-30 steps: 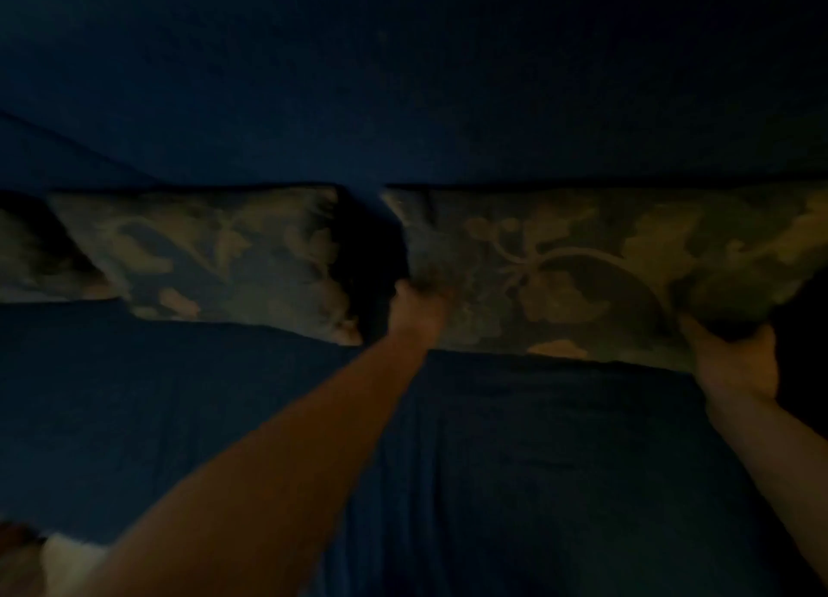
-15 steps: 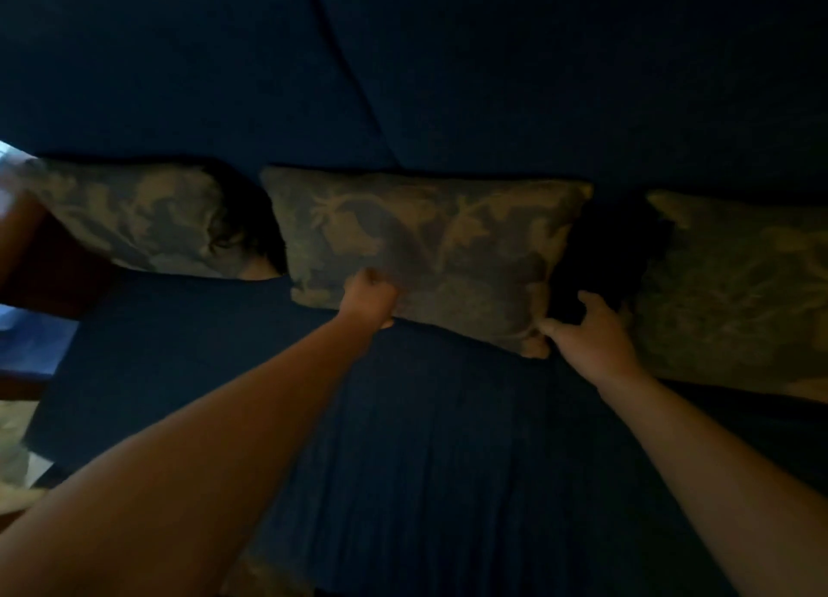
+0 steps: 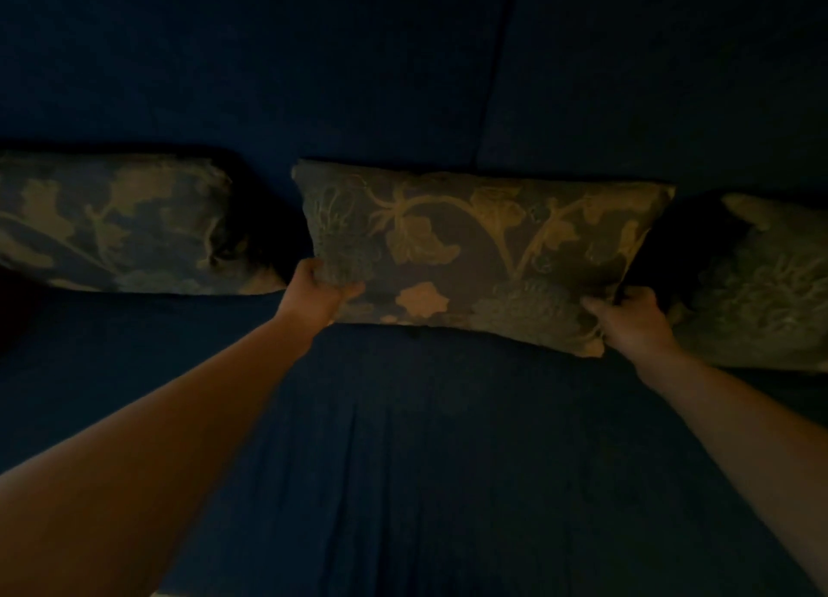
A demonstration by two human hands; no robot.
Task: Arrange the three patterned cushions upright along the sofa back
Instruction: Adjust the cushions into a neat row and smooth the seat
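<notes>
A: Gripping noted. Left hand and right hand each clutch a lower corner of the middle cushion.
B: Position?
A: Upright against the sofa back, on the seat. Left cushion and right cushion flank it, apart, gaps dark.
</notes>
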